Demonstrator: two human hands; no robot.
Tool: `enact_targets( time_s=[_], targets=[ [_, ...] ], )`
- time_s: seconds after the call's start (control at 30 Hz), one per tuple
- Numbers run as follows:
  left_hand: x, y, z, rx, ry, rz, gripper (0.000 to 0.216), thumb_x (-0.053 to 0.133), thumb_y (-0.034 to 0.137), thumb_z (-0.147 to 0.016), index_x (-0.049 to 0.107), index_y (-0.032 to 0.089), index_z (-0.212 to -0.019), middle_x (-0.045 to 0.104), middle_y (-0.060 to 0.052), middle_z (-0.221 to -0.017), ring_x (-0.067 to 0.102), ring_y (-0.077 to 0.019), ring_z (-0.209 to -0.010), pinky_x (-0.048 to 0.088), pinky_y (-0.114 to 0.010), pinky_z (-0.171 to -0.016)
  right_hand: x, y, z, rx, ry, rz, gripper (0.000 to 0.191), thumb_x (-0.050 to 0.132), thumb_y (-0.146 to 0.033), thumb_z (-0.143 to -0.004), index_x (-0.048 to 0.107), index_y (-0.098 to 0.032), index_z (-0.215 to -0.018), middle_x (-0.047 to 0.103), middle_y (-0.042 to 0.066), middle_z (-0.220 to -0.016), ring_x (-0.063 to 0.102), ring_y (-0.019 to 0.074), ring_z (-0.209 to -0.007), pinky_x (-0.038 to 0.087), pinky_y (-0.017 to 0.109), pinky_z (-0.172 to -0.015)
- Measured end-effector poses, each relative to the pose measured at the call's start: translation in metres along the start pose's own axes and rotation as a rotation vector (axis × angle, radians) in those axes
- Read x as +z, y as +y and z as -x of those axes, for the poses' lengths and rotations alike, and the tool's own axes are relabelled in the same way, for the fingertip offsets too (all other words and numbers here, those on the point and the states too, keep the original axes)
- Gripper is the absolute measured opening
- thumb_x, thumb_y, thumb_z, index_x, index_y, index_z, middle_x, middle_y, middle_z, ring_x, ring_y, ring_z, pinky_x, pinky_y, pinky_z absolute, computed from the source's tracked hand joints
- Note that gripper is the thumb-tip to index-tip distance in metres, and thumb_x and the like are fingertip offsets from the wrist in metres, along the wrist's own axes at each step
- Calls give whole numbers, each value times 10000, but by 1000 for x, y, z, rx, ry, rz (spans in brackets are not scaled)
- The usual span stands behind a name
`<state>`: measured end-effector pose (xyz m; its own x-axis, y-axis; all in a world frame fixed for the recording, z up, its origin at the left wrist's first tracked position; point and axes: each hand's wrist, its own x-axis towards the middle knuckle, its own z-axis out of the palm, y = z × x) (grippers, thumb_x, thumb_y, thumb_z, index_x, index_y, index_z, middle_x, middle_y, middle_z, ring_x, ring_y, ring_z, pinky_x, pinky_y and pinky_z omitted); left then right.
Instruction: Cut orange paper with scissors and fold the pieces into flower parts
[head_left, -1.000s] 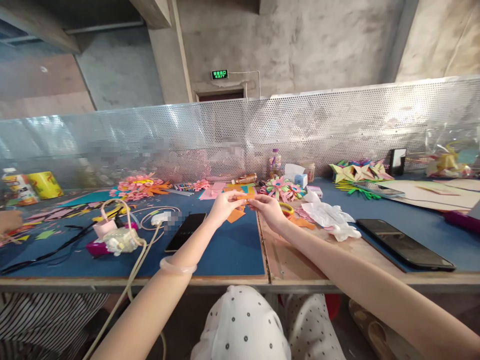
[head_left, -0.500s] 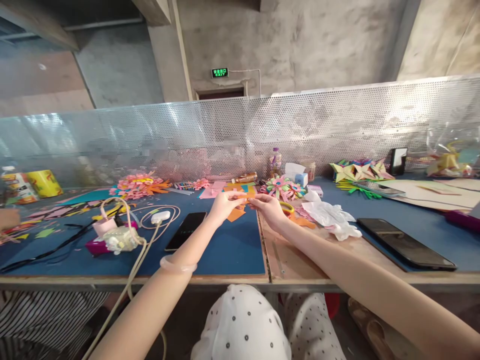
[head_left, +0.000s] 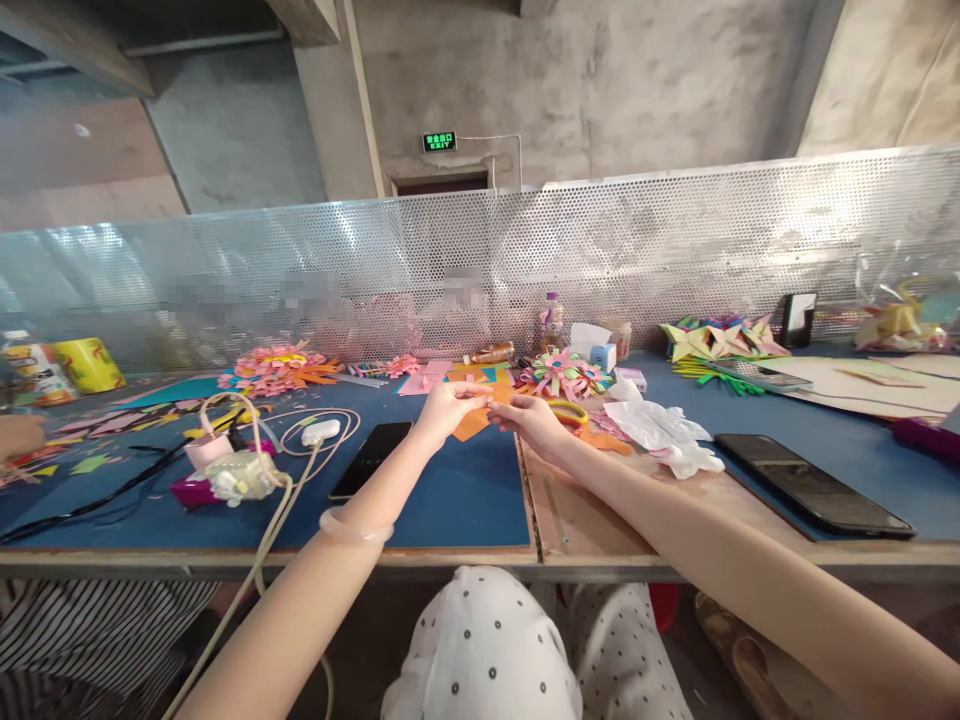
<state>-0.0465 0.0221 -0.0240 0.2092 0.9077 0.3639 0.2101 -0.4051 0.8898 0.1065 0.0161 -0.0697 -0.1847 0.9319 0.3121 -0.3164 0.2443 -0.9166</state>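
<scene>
My left hand (head_left: 444, 408) and my right hand (head_left: 531, 416) meet above the middle of the blue table mat (head_left: 450, 495). Both pinch a small piece of orange paper (head_left: 486, 404) between thumb and fingers. More orange paper scraps (head_left: 469, 428) lie on the mat just under my hands. A pale bangle (head_left: 355, 528) sits on my left forearm. A folded paper flower in pink and green (head_left: 564, 374) rests just beyond my right hand, with yellow-handled scissors (head_left: 571, 412) beside it.
A dark phone (head_left: 370, 460) lies left of my hands and another phone (head_left: 814, 486) at right. Crumpled white tissue (head_left: 660, 434), a charger with cables (head_left: 225, 468), pink paper flowers (head_left: 279, 368) and folded stars (head_left: 720, 340) litter the table. A perforated metal screen (head_left: 675, 250) closes the back. Another person's hand (head_left: 18, 436) shows at far left.
My hands have drawn slightly closer together on the orange paper, the right hand shifting a little left. Nothing else on the table has moved.
</scene>
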Motion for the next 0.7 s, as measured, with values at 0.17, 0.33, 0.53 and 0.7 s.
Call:
enact_targets(
  time_s=[0.17,0.33,0.53,0.7],
  targets=[
    [1,3,2,-61,2,34,221,717,187,-596,720,161,-816,701,-93,-835,606,-198,-859,436,-293,-765,0,4,-2,22,-25,91,304,724,-386,-610,657,-104,-700,660,82,-681,579,129,-593,416,251,-548],
    [0,3,2,-97,-7,70,243,736,205,-563,718,157,-800,698,-87,-823,599,-171,-759,439,-275,-686,-1,1,-1,3,-34,134,311,715,-405,-614,666,-104,-679,664,85,-659,577,133,-581,399,257,-552],
    [-3,-2,-1,-104,-51,78,288,732,264,-572,715,171,-844,692,-73,-820,573,-135,-702,395,-241,-618,-2,0,0,-14,-66,87,298,715,-386,-626,674,-95,-673,674,99,-679,577,139,-590,393,257,-561],
    [-5,-6,-4,-90,-39,83,318,732,310,-570,712,180,-860,688,-76,-843,559,-134,-685,364,-242,-587,-3,-4,0,28,-176,-38,348,624,-430,-717,674,-89,-770,683,143,-824,612,166,-655,416,264,-579]
  ],
)
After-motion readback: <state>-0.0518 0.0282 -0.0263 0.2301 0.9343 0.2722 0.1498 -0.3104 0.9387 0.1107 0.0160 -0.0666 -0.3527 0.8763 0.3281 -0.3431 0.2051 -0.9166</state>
